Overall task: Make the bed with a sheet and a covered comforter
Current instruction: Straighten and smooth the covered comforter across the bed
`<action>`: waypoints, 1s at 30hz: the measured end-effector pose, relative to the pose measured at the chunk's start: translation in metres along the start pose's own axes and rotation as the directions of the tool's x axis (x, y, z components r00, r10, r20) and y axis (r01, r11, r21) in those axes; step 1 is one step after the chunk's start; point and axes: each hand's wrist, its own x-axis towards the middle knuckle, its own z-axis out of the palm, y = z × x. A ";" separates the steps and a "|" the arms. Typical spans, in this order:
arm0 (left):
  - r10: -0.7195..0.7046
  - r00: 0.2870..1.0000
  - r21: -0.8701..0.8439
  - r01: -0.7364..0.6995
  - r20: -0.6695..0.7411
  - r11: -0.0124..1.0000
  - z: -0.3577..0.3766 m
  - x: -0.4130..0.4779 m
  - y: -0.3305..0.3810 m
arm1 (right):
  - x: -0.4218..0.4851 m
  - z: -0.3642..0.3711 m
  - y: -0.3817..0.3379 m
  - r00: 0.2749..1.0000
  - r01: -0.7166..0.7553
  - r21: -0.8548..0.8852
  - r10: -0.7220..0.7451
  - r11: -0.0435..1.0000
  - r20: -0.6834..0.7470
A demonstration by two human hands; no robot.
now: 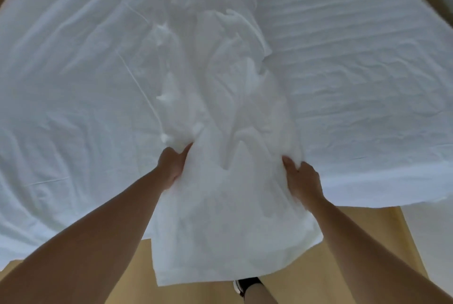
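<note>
Centrally, bunched white comforter (220,112) along the bed's middle, near end hanging past the edge, left hand (171,166) and right hand (302,181) gripping its sides, sheet (61,83) spread left, striped mattress (355,58) right, shoe (246,284) half hidden below.

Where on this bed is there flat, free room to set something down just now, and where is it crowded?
Two free patches: the flat sheet left of the bunched cloth, and the striped mattress right of it. The middle is crowded: the left hand and right hand grip the bunched cloth there at the near edge.
</note>
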 end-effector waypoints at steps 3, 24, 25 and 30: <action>0.055 0.947 0.012 -0.053 -0.317 0.998 -0.017 0.006 -0.010 | -0.018 -0.001 0.042 0.991 0.014 0.093 -0.001 0.996 -0.133; 0.042 0.978 -0.091 -0.024 0.207 0.996 -0.008 -0.036 -0.213 | -0.088 0.063 0.101 0.996 -0.015 0.184 -0.002 0.983 0.089; 0.082 0.986 -0.093 -0.068 0.147 0.993 -0.007 -0.036 -0.228 | -0.094 0.065 0.108 0.999 0.037 0.159 -0.043 0.987 0.029; 0.093 0.996 -0.019 -0.093 -0.018 0.995 -0.014 -0.027 -0.267 | -0.095 0.083 0.129 0.999 0.033 0.160 -0.031 0.986 -0.016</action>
